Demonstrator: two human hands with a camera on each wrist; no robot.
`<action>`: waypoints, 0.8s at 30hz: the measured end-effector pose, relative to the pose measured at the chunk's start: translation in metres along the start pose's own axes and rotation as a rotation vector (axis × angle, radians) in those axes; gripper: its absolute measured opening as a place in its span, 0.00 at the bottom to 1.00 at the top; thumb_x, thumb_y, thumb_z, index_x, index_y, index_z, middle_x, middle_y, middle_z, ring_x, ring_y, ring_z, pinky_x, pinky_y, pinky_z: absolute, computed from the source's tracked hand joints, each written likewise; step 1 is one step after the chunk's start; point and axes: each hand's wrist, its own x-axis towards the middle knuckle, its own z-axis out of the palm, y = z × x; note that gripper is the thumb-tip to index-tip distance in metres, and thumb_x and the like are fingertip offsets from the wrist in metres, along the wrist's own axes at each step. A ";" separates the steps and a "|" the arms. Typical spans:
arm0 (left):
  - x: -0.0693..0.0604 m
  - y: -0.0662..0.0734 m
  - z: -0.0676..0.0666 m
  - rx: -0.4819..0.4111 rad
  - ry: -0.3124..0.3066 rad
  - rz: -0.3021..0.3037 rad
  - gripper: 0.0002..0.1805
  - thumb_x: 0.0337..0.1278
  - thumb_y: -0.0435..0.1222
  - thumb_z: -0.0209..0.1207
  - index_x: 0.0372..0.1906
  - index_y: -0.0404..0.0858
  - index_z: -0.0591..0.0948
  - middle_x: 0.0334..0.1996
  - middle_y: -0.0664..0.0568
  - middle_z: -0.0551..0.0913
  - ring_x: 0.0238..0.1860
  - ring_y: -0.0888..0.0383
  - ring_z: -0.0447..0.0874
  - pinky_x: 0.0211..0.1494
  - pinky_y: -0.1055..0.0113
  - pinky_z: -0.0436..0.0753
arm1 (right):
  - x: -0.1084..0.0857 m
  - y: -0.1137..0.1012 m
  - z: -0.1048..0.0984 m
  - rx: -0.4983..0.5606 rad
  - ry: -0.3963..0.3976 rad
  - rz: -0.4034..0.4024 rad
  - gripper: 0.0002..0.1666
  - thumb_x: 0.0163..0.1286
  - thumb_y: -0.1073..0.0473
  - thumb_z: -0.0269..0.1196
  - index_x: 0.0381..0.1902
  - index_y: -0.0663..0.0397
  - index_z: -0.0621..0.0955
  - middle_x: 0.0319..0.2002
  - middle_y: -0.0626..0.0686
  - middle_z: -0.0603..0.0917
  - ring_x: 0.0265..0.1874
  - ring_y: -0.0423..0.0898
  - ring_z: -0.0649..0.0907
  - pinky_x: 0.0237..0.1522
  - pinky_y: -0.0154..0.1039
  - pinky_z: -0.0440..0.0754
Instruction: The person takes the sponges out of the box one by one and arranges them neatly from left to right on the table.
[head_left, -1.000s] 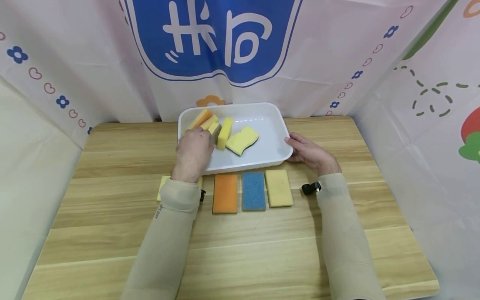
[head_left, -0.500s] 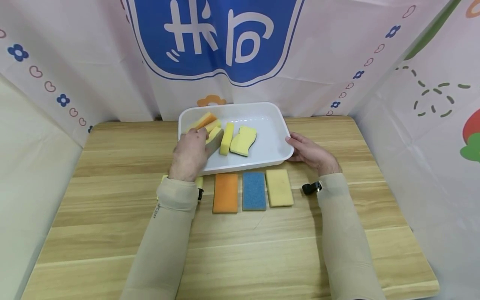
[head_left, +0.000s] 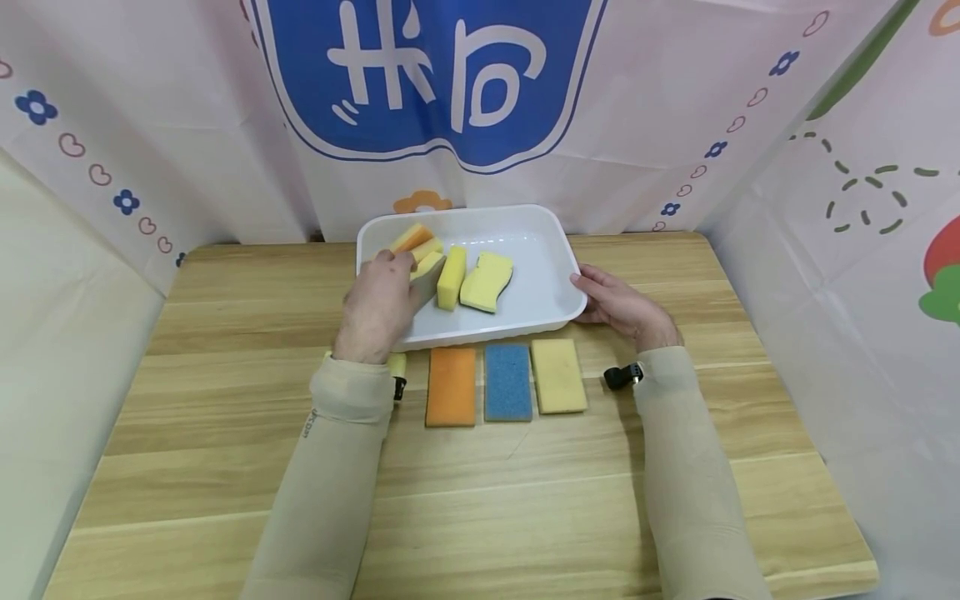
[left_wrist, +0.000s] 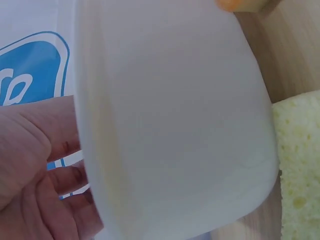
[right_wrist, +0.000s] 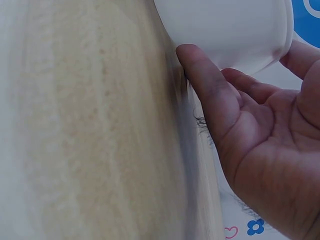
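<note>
A white plastic tray [head_left: 542, 271] stands at the back of the table with several sponges in its left part. My left hand [head_left: 378, 304] reaches over the tray's front left, its fingers curled at a yellow sponge with a grey side [head_left: 427, 282]. The tray wall [left_wrist: 180, 115] partly hides those fingers in the left wrist view. An orange-and-yellow sponge [head_left: 411, 239] lies behind them. To the right are an upright yellow sponge [head_left: 452, 279] and a wavy yellow one [head_left: 487, 282] with a dark underside. My right hand [head_left: 618, 306] grips the tray's right end, thumb on the rim.
In front of the tray, an orange sponge [head_left: 452, 387], a blue sponge [head_left: 508, 383] and a pale yellow sponge [head_left: 558, 377] lie in a row on the wooden table [head_left: 525, 517]. More yellow sponge [head_left: 397, 364] shows beside my left wrist. A printed curtain [head_left: 630, 125] hangs behind.
My left hand has drawn slightly left and toward me, and the grey-sided sponge came forward with it. The upright and wavy sponges shifted and turned a little. My right hand stays on the tray.
</note>
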 end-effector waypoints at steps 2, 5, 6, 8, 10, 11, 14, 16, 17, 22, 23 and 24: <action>0.000 0.001 -0.001 -0.018 0.016 0.003 0.22 0.86 0.34 0.66 0.74 0.30 0.82 0.66 0.32 0.86 0.62 0.32 0.90 0.58 0.37 0.98 | 0.000 0.000 0.000 -0.004 -0.001 0.002 0.44 1.00 0.44 0.47 0.99 0.53 0.48 0.91 0.69 0.69 0.72 0.46 0.87 0.61 0.35 0.95; 0.001 0.002 -0.003 -0.027 0.041 0.013 0.21 0.85 0.34 0.65 0.73 0.30 0.83 0.65 0.32 0.86 0.61 0.33 0.89 0.55 0.38 0.98 | 0.000 0.000 0.000 -0.005 0.000 0.007 0.44 1.00 0.43 0.47 1.00 0.52 0.48 0.91 0.68 0.68 0.76 0.51 0.85 0.61 0.34 0.95; 0.001 0.002 -0.004 -0.029 0.052 0.018 0.21 0.85 0.33 0.65 0.73 0.30 0.83 0.65 0.32 0.86 0.61 0.33 0.89 0.55 0.39 0.98 | 0.000 0.000 0.000 -0.004 0.001 0.009 0.44 1.00 0.43 0.47 1.00 0.52 0.48 0.91 0.68 0.68 0.77 0.51 0.84 0.62 0.34 0.95; 0.000 0.002 -0.005 -0.030 0.079 0.027 0.20 0.85 0.33 0.65 0.72 0.30 0.83 0.65 0.32 0.86 0.61 0.33 0.89 0.55 0.39 0.99 | 0.000 -0.001 0.000 0.000 0.005 0.011 0.44 1.00 0.43 0.47 1.00 0.52 0.48 0.91 0.68 0.69 0.77 0.52 0.84 0.61 0.34 0.95; 0.000 0.003 -0.008 -0.031 0.110 0.038 0.19 0.85 0.32 0.65 0.71 0.31 0.84 0.65 0.32 0.86 0.61 0.34 0.89 0.56 0.40 0.98 | -0.001 -0.001 0.000 0.000 0.005 0.012 0.44 1.00 0.43 0.47 1.00 0.52 0.48 0.91 0.68 0.69 0.77 0.52 0.84 0.62 0.34 0.95; -0.001 0.004 -0.009 -0.032 0.128 0.045 0.18 0.85 0.32 0.66 0.70 0.31 0.84 0.65 0.32 0.87 0.61 0.34 0.90 0.57 0.40 0.98 | -0.001 -0.001 0.000 0.002 0.006 0.013 0.44 1.00 0.43 0.47 1.00 0.52 0.48 0.91 0.68 0.69 0.77 0.52 0.84 0.62 0.34 0.95; -0.003 0.007 -0.013 -0.039 0.179 0.073 0.16 0.85 0.32 0.66 0.68 0.31 0.86 0.65 0.33 0.88 0.60 0.36 0.91 0.59 0.41 0.98 | -0.001 -0.001 0.000 0.003 0.006 0.013 0.44 1.00 0.43 0.47 0.99 0.53 0.48 0.91 0.68 0.69 0.80 0.55 0.83 0.62 0.34 0.95; -0.005 0.009 -0.016 -0.048 0.212 0.097 0.15 0.85 0.32 0.67 0.66 0.31 0.87 0.65 0.33 0.89 0.59 0.37 0.92 0.62 0.42 0.97 | -0.001 -0.001 0.000 -0.002 0.005 0.010 0.44 1.00 0.43 0.47 0.99 0.53 0.48 0.91 0.68 0.68 0.81 0.58 0.81 0.62 0.34 0.94; -0.006 0.010 -0.017 -0.055 0.225 0.109 0.14 0.85 0.32 0.67 0.66 0.32 0.88 0.64 0.34 0.89 0.58 0.38 0.92 0.62 0.43 0.97 | -0.001 -0.001 0.000 0.000 0.007 0.010 0.44 1.00 0.43 0.47 0.99 0.53 0.48 0.91 0.68 0.69 0.81 0.58 0.81 0.61 0.34 0.95; -0.014 0.016 -0.025 -0.088 0.273 0.159 0.13 0.85 0.32 0.70 0.63 0.31 0.89 0.63 0.34 0.91 0.57 0.38 0.94 0.63 0.43 0.96 | 0.000 -0.001 0.000 -0.014 0.005 0.003 0.44 1.00 0.43 0.48 0.99 0.53 0.49 0.91 0.69 0.70 0.77 0.54 0.84 0.61 0.34 0.95; -0.016 0.017 -0.027 -0.094 0.279 0.167 0.13 0.84 0.32 0.70 0.63 0.31 0.90 0.63 0.35 0.91 0.57 0.39 0.94 0.63 0.43 0.96 | 0.000 -0.001 0.000 -0.014 0.005 0.004 0.44 1.00 0.43 0.47 0.99 0.53 0.49 0.90 0.69 0.70 0.76 0.53 0.85 0.62 0.34 0.95; -0.019 0.019 -0.029 -0.100 0.285 0.172 0.12 0.84 0.32 0.70 0.63 0.32 0.90 0.64 0.35 0.92 0.57 0.38 0.94 0.64 0.42 0.95 | -0.001 -0.001 0.000 -0.013 0.005 0.004 0.44 1.00 0.43 0.47 0.99 0.53 0.49 0.90 0.69 0.70 0.76 0.52 0.85 0.62 0.34 0.94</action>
